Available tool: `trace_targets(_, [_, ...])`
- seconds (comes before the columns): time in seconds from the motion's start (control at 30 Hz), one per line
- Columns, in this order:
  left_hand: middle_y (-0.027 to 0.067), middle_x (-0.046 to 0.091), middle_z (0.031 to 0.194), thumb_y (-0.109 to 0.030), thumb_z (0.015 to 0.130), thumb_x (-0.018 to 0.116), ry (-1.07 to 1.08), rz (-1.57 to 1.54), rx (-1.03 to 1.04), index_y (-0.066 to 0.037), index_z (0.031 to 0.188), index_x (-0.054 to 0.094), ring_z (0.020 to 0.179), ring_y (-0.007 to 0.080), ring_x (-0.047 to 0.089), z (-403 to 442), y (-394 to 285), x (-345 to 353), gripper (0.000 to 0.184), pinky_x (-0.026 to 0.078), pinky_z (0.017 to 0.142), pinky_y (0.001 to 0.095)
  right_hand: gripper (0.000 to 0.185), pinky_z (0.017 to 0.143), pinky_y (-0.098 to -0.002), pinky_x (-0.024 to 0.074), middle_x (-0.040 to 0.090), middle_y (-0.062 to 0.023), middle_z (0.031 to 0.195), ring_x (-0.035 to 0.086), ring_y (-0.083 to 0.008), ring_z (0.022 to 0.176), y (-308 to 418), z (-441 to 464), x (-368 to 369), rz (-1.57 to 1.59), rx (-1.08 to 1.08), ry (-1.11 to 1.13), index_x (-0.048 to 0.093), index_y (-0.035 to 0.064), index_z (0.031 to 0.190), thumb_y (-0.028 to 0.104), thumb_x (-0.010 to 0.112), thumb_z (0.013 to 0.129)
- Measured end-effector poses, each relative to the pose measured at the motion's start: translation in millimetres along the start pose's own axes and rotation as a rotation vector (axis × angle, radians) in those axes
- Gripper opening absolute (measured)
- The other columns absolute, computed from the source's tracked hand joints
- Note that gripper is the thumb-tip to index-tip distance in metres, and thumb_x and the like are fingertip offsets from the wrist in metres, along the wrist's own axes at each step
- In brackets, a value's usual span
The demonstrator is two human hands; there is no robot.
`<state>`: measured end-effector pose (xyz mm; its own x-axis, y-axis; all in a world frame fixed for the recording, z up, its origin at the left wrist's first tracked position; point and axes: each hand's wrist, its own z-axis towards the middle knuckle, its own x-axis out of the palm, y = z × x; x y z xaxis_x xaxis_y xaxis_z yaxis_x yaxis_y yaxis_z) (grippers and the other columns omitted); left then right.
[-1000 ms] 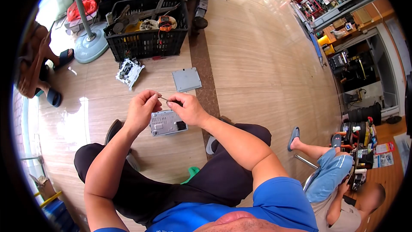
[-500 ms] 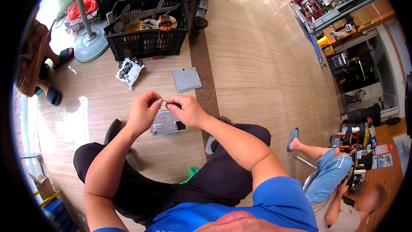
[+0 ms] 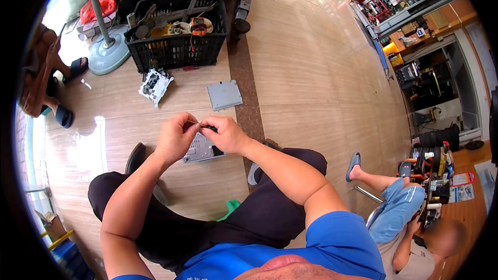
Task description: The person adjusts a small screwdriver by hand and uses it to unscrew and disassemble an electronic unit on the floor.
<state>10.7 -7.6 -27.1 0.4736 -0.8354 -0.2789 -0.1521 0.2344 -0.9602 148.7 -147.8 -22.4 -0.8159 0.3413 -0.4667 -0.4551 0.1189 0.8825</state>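
Note:
My right hand is closed around the dark handle of a small screwdriver, whose thin shaft points left. The fingertips of my left hand are pinched together at the far end of that shaft. Anything tiny between them is too small to make out. Beneath both hands a silver metal box with slots and a dark opening lies on the floor, partly covered by my hands. Beyond it rests a flat grey metal cover. To the left of the cover is a white-and-metal mechanism.
A black crate full of tools and an orange meter stands ahead, with a red-handled tool beside it. A fan base is at the left. One person sits at the left edge, another at the lower right. Shelves line the right.
My hands have come slightly closer together and lower, and the shaft between them shows less. The box, cover and mechanism lie as before; the view has shifted a little.

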Motion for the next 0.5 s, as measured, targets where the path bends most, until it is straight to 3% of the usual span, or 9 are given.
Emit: trace_targets(0.5, [0.0168,0.073,0.084,-0.013,0.093,0.070,0.033,0.074,-0.031,0.003,0.095,0.066,0.075,0.0231,0.071,0.4,-1.4,-2.4,0.017,0.055,0.069,0.0345,0.015,0.072,-0.0405,0.0532,0.070,-0.0200,0.089,0.068,-0.0351,0.081,0.2,-1.0,-0.1,-0.032,-0.002,0.021,0.068,0.0001,0.099,0.011,0.067,0.089])
